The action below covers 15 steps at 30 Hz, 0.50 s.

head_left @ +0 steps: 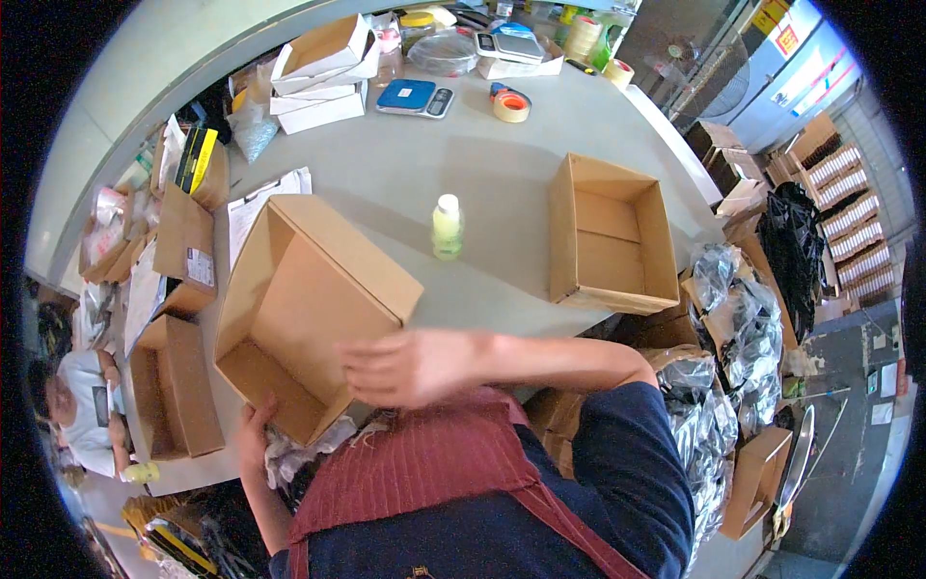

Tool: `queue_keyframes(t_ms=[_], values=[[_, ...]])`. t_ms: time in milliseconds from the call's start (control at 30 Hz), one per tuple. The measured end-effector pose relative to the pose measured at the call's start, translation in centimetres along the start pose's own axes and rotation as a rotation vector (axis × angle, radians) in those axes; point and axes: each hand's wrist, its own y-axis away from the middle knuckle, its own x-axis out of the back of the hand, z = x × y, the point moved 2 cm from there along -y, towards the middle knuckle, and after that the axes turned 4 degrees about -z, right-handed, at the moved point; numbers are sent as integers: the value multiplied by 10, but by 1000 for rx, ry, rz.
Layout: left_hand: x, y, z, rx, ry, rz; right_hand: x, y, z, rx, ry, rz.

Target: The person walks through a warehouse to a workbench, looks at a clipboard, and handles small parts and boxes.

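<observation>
An open, tilted cardboard box point(328, 275) stands at the front left of the table, its hollow facing me. My left hand point(254, 434) is closed on its lower edge, fingers against the cardboard. In front of the box's right side is my right hand point(394, 369), a little blurred, with fingers stretched out to the left and nothing seen in them; whether they touch the cardboard I cannot tell. Beyond it, a small bottle point(447, 230) of yellow-green liquid with a white cap stands upright. To the right sits another open cardboard box point(611, 236).
Papers point(253, 207) lie behind the tilted box. Farther back are white cartons point(323, 72), a blue-topped scale point(415, 97) and a tape roll point(511, 104). More boxes point(176, 386) and a person point(89, 410) are at the left; plastic-wrapped goods point(738, 328) are at the right.
</observation>
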Motion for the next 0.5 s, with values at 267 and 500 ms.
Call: queue_keyframes(t_ms=[267, 500], values=[[71, -30, -122, -177, 322, 98, 71, 236, 98, -1475, 374, -180], [16, -33, -58, -176, 762, 227, 16, 287, 61, -1817, -183, -290]])
